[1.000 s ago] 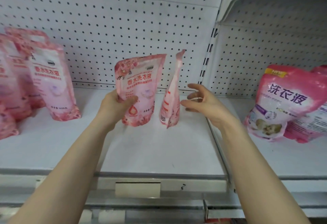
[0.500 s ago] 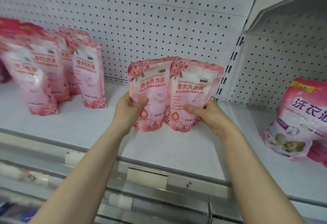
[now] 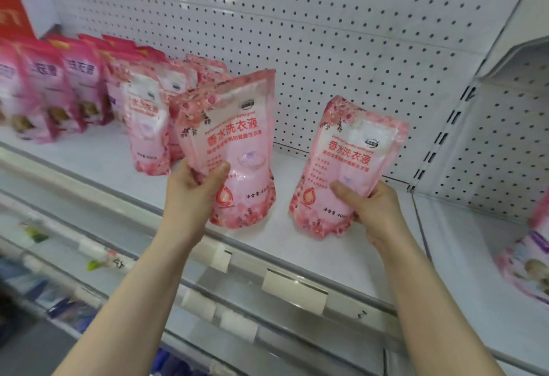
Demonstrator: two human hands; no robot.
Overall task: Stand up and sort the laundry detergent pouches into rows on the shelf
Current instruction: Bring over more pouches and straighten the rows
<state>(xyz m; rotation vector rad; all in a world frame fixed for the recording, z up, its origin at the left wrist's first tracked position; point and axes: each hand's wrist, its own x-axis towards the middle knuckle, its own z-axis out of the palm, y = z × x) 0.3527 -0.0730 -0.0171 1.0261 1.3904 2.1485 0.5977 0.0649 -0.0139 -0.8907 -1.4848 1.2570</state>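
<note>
Two pink detergent pouches in hand, both sealed, contents not visible. Left hand [image 3: 194,190] holds the left pouch [image 3: 234,150] in a closed grip, thumb across its front, pouch tilted and rising above the grip. Right hand [image 3: 371,212] holds the right pouch [image 3: 353,167] by its lower right edge, thumb on the front (base near the shelf [image 3: 282,236]; contact unclear). Left of the left grip, a row of standing pouches [image 3: 148,126], blurred. White shelf; pegboard back panel [image 3: 326,34] behind. Another pouch [image 3: 525,265] lies far right of the right grip.
</note>
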